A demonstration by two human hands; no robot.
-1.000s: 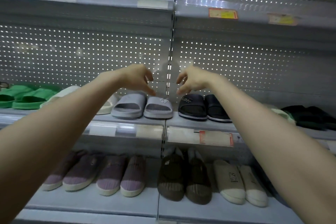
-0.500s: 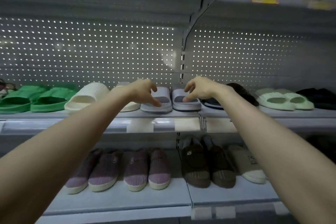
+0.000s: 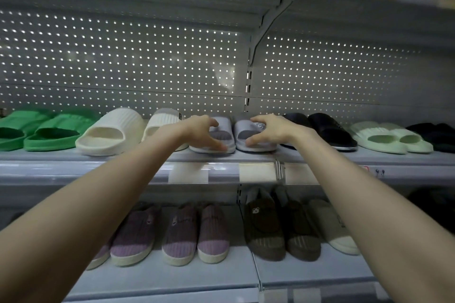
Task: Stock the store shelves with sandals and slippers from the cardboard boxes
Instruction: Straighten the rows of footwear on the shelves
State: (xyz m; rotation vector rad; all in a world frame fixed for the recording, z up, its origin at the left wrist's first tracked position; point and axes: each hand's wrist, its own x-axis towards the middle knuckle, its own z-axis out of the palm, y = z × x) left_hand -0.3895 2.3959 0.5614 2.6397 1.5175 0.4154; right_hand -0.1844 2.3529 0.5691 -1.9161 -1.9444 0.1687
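A pair of light grey slides stands in the middle of the middle shelf [image 3: 98, 156]. My left hand [image 3: 203, 130] curls over the left grey slide [image 3: 227, 130], fingers on its strap and thumb at its front edge. My right hand [image 3: 274, 130] curls the same way over the right grey slide [image 3: 242, 126], thumb at the sole's front. Both slides rest flat on the shelf, close side by side. No cardboard box is in view.
Along the same shelf stand green slides [image 3: 49, 130], cream slides [image 3: 113, 130], black slides [image 3: 330, 130], pale green slides [image 3: 384, 135] and a dark pair [image 3: 438, 135]. The lower shelf [image 3: 172, 275] holds purple slippers [image 3: 182, 236], brown slippers [image 3: 266, 229] and a cream slipper [image 3: 337, 229]. Another shelf overhangs above.
Both hands have come down from above the grey slides onto them. The view has shifted left and closer to the shelf.
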